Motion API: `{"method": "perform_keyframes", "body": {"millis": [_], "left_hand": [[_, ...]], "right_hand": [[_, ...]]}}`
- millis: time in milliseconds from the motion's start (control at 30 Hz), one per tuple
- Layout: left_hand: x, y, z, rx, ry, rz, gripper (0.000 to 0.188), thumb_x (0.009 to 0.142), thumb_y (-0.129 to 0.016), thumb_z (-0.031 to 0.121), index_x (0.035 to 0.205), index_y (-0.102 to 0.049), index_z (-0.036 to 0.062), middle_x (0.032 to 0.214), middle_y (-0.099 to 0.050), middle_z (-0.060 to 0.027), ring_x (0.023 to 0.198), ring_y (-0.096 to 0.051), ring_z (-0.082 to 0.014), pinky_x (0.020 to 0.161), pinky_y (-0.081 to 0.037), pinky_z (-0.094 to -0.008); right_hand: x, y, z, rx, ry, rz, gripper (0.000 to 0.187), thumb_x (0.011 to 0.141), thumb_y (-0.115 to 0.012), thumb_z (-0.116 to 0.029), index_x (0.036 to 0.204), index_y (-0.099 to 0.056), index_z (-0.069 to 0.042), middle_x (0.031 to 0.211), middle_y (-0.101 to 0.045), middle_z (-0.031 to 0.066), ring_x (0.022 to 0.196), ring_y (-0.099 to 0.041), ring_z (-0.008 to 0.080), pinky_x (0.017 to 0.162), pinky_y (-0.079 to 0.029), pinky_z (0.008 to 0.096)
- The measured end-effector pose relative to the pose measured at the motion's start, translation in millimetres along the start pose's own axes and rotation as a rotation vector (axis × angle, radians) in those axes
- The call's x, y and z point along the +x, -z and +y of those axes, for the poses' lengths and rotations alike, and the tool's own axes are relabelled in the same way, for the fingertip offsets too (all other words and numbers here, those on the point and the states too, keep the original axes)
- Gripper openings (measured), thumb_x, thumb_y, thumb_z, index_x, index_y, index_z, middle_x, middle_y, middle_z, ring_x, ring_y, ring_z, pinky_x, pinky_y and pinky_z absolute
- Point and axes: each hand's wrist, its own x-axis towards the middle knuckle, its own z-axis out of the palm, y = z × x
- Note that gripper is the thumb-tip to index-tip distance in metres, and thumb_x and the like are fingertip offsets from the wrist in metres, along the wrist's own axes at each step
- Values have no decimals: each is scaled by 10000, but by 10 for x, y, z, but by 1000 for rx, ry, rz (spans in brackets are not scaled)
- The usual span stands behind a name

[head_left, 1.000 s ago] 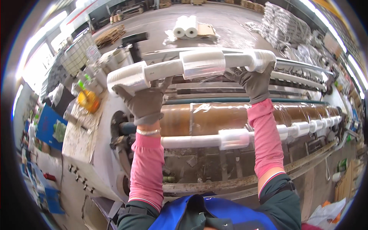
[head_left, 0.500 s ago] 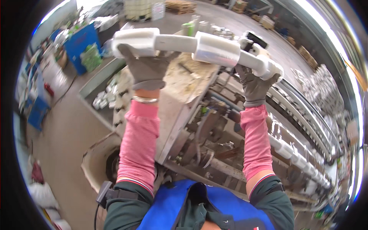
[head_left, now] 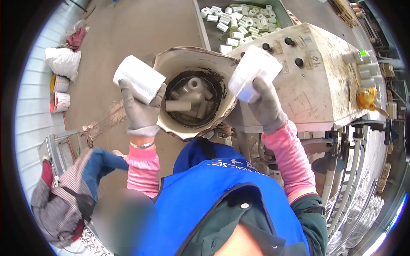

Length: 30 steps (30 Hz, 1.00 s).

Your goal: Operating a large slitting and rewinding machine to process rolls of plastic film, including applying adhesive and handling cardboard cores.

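My left hand [head_left: 143, 113], in a grey glove, is closed around a white film roll [head_left: 139, 79] beside the left rim of a large drum. Across the drum, my gloved right hand [head_left: 270, 109] grips a second film roll [head_left: 256, 70], which is tilted and blurred. Between them, the pale, ragged-rimmed drum [head_left: 183, 59] has a dark, dirty inside. Several short tubes [head_left: 178, 106] lie at its bottom, some with hollow ends showing.
Many white rolls lie in a grey metal bin [head_left: 203, 30] beyond the drum. A worn control cabinet [head_left: 316, 81] with black knobs stands at the right, with machine rods below. On the left are another person [head_left: 77, 187], buckets [head_left: 60, 101] and a white sack [head_left: 63, 62].
Earlier, both hands held a long row of rolls and tubes over the machine. Now each hand holds a separate roll above the drum, and the view has swung left.
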Motion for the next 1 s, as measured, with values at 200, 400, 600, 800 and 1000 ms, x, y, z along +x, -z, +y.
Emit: {"method": "perform_keyframes", "body": {"millis": [200,400,600,800,1000], "left_hand": [[-157,-75,176,380,57,-76,628,940,-431,492,1343,-366,15,1223,-515,-109,1134,-523,-202,976,-427,-326],[541,-783,-98,215,79,-773,384,987,-392,167,1311,-414,-39,1274,-501,-150,1150,-507,-208,979,-409,-318],[213,-1520,617,228,-639,-241,520,958,-458,388,1250,-457,-42,1097,-602,-131,845,-609,-180,784,-515,-298],[136,579,63,1499,-445,-60,631,831,-632,204,1346,-357,-35,1344,-428,-223,1278,-379,-357,1079,-280,-405],[-93,786,-272,1280,-354,-62,519,872,-503,39,1354,-333,-53,1305,-458,-206,1242,-435,-292,1020,-350,-361]], "right_hand": [[-143,-308,12,-254,-310,52,620,813,-671,-273,1312,-405,-19,1092,-581,61,942,-576,131,800,-493,286],[769,56,-462,-1328,-106,-244,528,914,-522,-326,1292,-422,29,1180,-575,157,1061,-582,191,888,-500,331],[1431,330,-597,-412,226,-154,301,974,-354,-118,1177,-499,50,1149,-581,183,1075,-581,252,917,-501,353],[1577,-629,1246,-1824,-662,-887,429,867,-507,-380,1087,-633,-34,997,-645,215,966,-607,345,902,-448,387],[1569,341,3031,-2124,-679,-704,450,812,-538,-335,1163,-587,-58,1156,-584,202,1088,-555,332,951,-421,377]]}}
